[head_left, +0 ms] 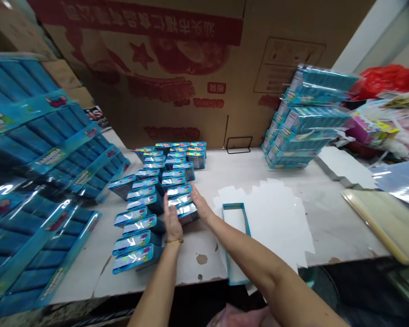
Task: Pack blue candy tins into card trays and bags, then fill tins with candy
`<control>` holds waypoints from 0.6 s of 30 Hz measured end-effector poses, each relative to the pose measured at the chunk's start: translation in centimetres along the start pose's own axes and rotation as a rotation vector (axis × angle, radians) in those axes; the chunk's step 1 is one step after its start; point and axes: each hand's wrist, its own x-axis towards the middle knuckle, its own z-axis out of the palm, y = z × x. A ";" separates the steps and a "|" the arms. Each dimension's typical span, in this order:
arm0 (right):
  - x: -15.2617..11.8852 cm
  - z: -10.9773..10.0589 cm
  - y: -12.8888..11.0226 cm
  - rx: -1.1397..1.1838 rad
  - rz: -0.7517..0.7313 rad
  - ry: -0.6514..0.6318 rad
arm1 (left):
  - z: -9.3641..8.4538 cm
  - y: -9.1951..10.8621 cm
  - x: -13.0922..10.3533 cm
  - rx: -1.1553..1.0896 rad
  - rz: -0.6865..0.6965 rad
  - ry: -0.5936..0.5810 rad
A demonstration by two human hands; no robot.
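My left hand [172, 222] and my right hand [201, 204] grip a short row of small blue boxes [180, 200] from opposite sides. The left fingers lie along the row's left side, while the right fingers press on its right side. Several more blue boxes [141, 202] stand on edge in uneven rows, to the left of and beyond my hands. Beside my right forearm is an open, shallow blue tray [233, 206] with a white inside. That forearm covers part of it.
White card sheets [279, 213] lie around the tray. Wrapped packs of blue boxes [303, 122] are stacked at the back right, and larger stacks of filled trays [54, 154] rise at the left. A big cardboard carton [177, 113] stands behind the white table [201, 272].
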 end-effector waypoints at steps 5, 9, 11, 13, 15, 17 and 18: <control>-5.3 -1.4 -3.5 0.174 -0.083 0.098 | 1.1 4.6 -5.0 0.150 0.167 0.125; -10.6 -5.7 -6.1 0.243 -0.154 0.296 | 4.4 8.1 -9.0 0.048 0.358 -0.055; -12.2 -7.7 -6.3 0.243 -0.136 0.405 | 6.4 8.6 -10.1 0.020 0.398 -0.175; -13.0 -9.2 -5.8 0.231 -0.102 0.473 | 8.2 8.2 -10.5 0.019 0.391 -0.258; -13.1 -10.1 -5.1 0.242 -0.088 0.507 | 9.3 7.5 -10.5 0.025 0.366 -0.302; -12.9 -10.6 -4.6 0.275 -0.074 0.518 | 9.9 6.9 -10.4 0.027 0.340 -0.325; -12.8 -10.7 -4.5 0.292 -0.068 0.520 | 10.1 6.7 -10.3 0.025 0.327 -0.333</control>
